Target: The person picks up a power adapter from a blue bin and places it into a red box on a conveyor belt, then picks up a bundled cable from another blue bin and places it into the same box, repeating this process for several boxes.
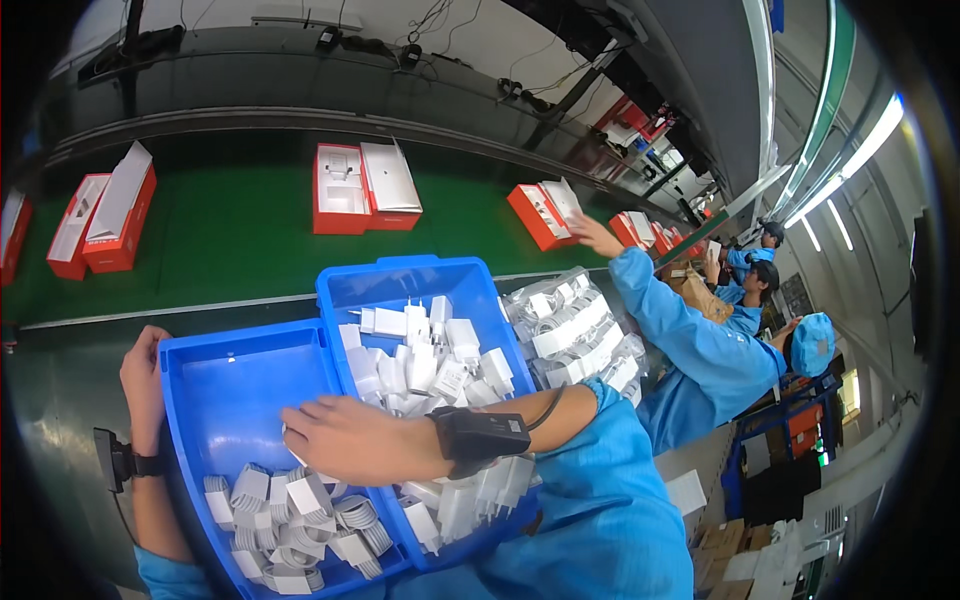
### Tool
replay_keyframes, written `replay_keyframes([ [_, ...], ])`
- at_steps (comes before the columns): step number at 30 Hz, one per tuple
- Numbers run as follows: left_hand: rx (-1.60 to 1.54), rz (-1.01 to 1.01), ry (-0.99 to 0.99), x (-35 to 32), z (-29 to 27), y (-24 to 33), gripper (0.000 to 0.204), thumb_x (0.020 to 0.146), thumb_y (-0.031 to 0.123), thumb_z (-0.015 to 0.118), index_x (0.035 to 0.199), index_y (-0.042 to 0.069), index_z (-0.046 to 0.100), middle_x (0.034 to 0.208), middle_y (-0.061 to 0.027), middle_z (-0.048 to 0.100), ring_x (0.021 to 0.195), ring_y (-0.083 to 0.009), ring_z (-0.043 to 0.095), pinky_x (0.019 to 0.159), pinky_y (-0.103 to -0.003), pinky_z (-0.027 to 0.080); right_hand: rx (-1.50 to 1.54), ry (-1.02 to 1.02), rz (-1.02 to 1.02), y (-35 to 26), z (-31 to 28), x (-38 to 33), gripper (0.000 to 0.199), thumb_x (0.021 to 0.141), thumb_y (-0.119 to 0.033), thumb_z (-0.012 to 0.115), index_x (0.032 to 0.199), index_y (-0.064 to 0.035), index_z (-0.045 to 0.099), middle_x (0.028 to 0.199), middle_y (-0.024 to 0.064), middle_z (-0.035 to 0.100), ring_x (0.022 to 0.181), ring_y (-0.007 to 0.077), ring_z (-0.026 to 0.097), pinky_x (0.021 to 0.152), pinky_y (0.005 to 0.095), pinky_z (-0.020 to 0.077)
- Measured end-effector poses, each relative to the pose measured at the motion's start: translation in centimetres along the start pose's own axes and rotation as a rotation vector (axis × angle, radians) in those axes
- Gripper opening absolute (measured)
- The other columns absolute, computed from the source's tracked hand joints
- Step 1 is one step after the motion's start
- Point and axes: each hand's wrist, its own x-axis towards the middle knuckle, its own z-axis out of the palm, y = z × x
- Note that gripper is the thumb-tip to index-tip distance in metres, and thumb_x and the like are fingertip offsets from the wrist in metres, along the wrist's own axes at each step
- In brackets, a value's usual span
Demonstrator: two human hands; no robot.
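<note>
My left hand [146,385] is at the outer wall of the left blue bin [225,375], its fingers curled at the far left corner. Coiled white charging cables [290,520] with paper bands lie in the near half of that bin. Above them is my right hand [355,435], its fingers curled downward; whatever is under its fingertips is mostly hidden. The right blue bin [400,275] holds a heap of white plug-in power adapters [425,360]. My right forearm crosses over this bin and hides some of the adapters.
Beyond the bins runs a green conveyor belt [240,250] carrying open red-and-white boxes [345,200]. Clear plastic bags of white cables [575,325] sit right of the bins. A co-worker's hand [598,237] reaches to a box at the right; other people work further along.
</note>
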Motion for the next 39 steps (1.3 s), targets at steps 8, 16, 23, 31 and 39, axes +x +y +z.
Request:
replay_keyframes([
  [8, -0.016, -0.029, -0.020, -0.1, -0.5, -0.1, 0.012, 0.085, 0.016, 0.057, 0.087, 0.004, 0.059, 0.063, -0.0095, 0.054, 0.058, -0.0177, 0.051, 0.058, -0.030, 0.042, 0.014, -0.044, -0.125, 0.7, -1.4, 0.9, 0.026, 0.071, -0.011, 0.063, 0.095, -0.0019, 0.058, 0.091, 0.0095, 0.056, 0.091, 0.0252, 0.055, 0.074, 0.0354, 0.0469],
  [16, 0.080, -0.036, -0.014, -1.4, -2.8, -0.7, 0.013, 0.087, 0.017, 0.056, 0.087, 0.005, 0.062, 0.068, -0.0132, 0.061, 0.060, -0.0262, 0.060, 0.058, -0.034, 0.045, -0.150, 0.503, 0.150, 10.1, -12.2, 1.5, 0.042, 0.074, -0.019, 0.073, 0.112, -0.0061, 0.063, 0.106, 0.0108, 0.065, 0.100, 0.0283, 0.062, 0.083, 0.0377, 0.0517],
  [23, 0.079, 0.061, 0.012, -0.7, -2.9, 0.0, 0.013, 0.089, 0.020, 0.058, 0.086, 0.008, 0.064, 0.063, -0.0116, 0.061, 0.059, -0.0309, 0.062, 0.056, -0.038, 0.046, -0.100, 0.426, 0.565, 22.6, -12.8, -2.7, 0.043, 0.074, -0.013, 0.071, 0.115, -0.0027, 0.064, 0.111, 0.0132, 0.065, 0.103, 0.0272, 0.062, 0.087, 0.0358, 0.0511],
  [31, 0.080, -0.020, -0.038, -0.6, -3.5, 0.7, 0.016, 0.089, 0.017, 0.056, 0.084, 0.004, 0.063, 0.065, -0.0109, 0.062, 0.059, -0.0231, 0.062, 0.057, -0.032, 0.046, -0.096, 0.279, 0.560, 27.1, -10.0, 2.4, 0.043, 0.075, -0.010, 0.070, 0.116, -0.0020, 0.065, 0.114, 0.0183, 0.064, 0.107, 0.0319, 0.062, 0.094, 0.0387, 0.0488],
  [39, 0.067, 0.021, -0.022, 0.1, -3.4, -0.6, 0.018, 0.091, 0.023, 0.056, 0.084, 0.009, 0.064, 0.062, -0.0096, 0.061, 0.058, -0.0285, 0.061, 0.055, -0.037, 0.045, -0.073, 0.114, 0.646, 28.3, -9.8, 3.9, 0.043, 0.073, -0.011, 0.071, 0.114, -0.0014, 0.066, 0.110, 0.0206, 0.068, 0.103, 0.0327, 0.066, 0.093, 0.0373, 0.0511],
])
